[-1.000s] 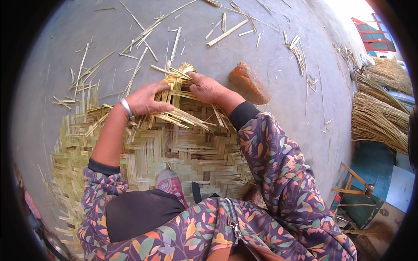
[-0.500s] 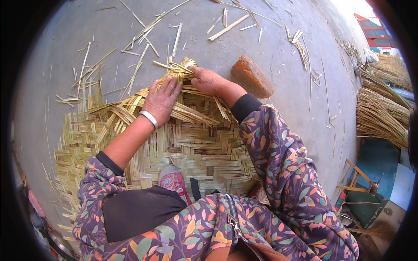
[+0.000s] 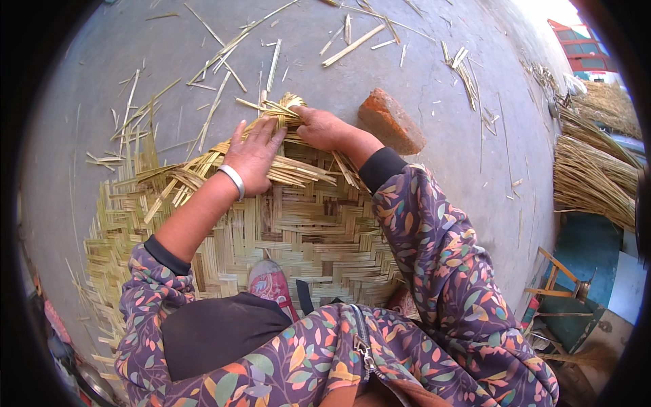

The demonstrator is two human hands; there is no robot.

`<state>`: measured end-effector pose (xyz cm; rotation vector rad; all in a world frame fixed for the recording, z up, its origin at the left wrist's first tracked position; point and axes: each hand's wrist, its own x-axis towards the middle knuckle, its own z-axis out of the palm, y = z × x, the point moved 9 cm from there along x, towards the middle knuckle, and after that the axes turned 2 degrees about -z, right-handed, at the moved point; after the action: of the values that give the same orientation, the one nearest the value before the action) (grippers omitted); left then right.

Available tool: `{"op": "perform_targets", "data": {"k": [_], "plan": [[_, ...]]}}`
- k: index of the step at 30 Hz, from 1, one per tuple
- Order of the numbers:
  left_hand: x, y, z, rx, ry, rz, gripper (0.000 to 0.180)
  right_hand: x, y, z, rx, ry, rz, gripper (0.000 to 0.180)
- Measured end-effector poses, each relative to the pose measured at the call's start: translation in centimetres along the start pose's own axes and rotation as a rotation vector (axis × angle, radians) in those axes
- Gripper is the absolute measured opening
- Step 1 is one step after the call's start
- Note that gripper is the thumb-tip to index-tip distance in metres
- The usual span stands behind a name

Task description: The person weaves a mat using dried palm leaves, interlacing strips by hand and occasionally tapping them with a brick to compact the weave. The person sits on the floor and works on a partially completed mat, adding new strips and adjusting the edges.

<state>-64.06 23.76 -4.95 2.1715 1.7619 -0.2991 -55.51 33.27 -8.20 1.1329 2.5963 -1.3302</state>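
Left hand [image 3: 253, 159]: palm down, back facing up
Left fingers [image 3: 255, 131]: extended, slightly spread, pointing forward
Left forearm [image 3: 196, 220]: bare, slanting forward and rightward
Right hand [image 3: 323, 128]: near the left, turned leftward, gripping
Right fingers [image 3: 305, 117]: curled, tips partly hidden
Right arm [image 3: 437, 251]: mostly sleeved, reaching forward and leftward

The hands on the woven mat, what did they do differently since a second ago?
The left hand moved to the right and turned: its fingers pointed right before, and now they point away from the person, spread flat over the folded strips. The right hand stayed at the folded edge, and the brick stayed put on the floor.
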Motion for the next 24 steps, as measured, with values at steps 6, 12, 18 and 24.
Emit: {"op": "perform_targets", "data": {"k": [6,12,18,24], "plan": [[0.2,1.2,0.3,-0.005,-0.031,0.06,0.105,0.1,-0.1,-0.1,-0.012,-0.02,0.001,0.062],[0.9,0.6,-0.2,-0.19,-0.086,0.147,0.111,0.0,-0.2,-0.3,0.025,-0.03,0.015,0.062],[2.7,-0.7,0.0,-0.363,-0.235,0.245,0.117,-0.3,-0.5,-0.4,0.073,-0.069,0.04,0.057],[3.0,-1.2,0.8,-0.381,-0.295,0.286,0.118,-0.2,-0.4,-0.3,0.061,-0.07,0.052,0.055]]}}
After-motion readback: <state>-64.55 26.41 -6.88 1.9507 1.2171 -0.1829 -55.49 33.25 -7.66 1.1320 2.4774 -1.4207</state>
